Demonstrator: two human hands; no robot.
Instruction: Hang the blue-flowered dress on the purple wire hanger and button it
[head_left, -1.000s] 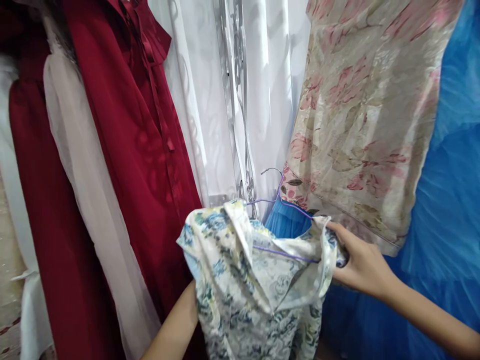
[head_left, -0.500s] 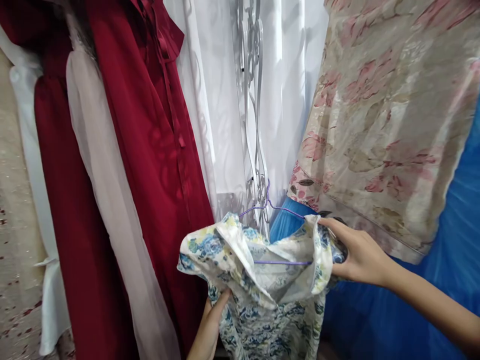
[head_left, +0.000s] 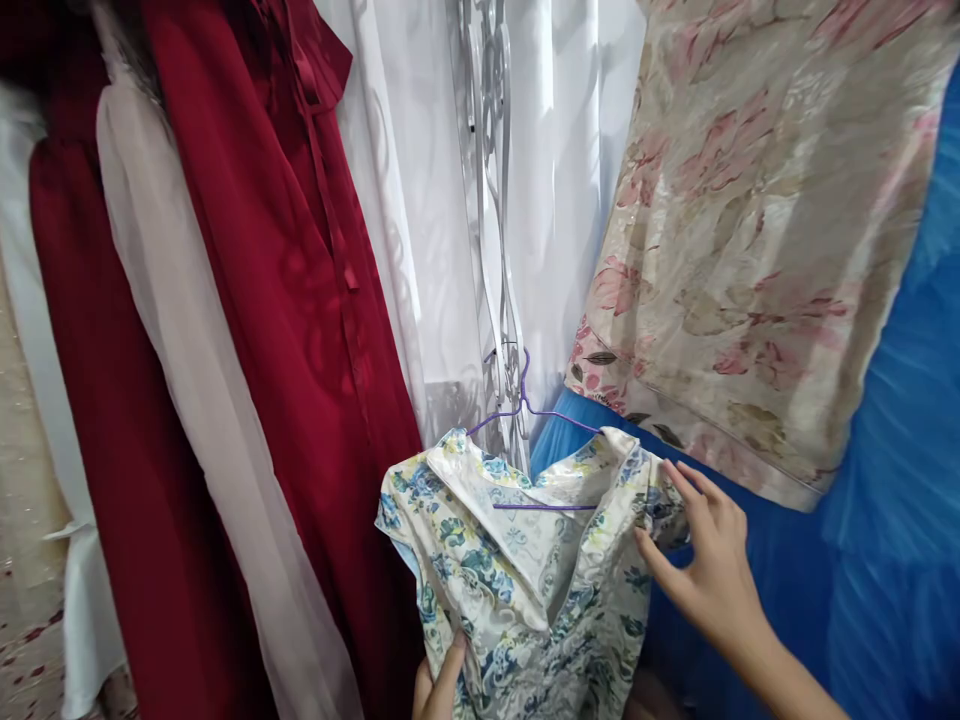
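Note:
A V-necked floral dress point(head_left: 487, 580) in white, blue and yellow hangs on a thin purple hanger point(head_left: 523, 405) in the lower middle; its lower part runs out of the frame. My left hand point(head_left: 441, 682) grips the dress's side at the bottom, thumb on the front and most fingers hidden. At the cap sleeve on the other side is my right hand point(head_left: 709, 560), fingers and thumb spread apart, their tips against the cloth. The hanger's bar shows inside the neckline, and its hook rises to a white metal stand.
Behind the dress stands the curled white metal stand point(head_left: 499, 200) before a white curtain point(head_left: 424, 180). Dark red dresses point(head_left: 247, 300) and a pale sheer cloth point(head_left: 180, 330) hang on the left. A beige floral garment point(head_left: 742, 250) and blue tulle point(head_left: 885, 480) hang on the right.
My right hand has loosened from the shoulder and moved slightly right and down, fingers spreading. The dress's neckline and front now lie flatter. My left hand has moved slightly lower.

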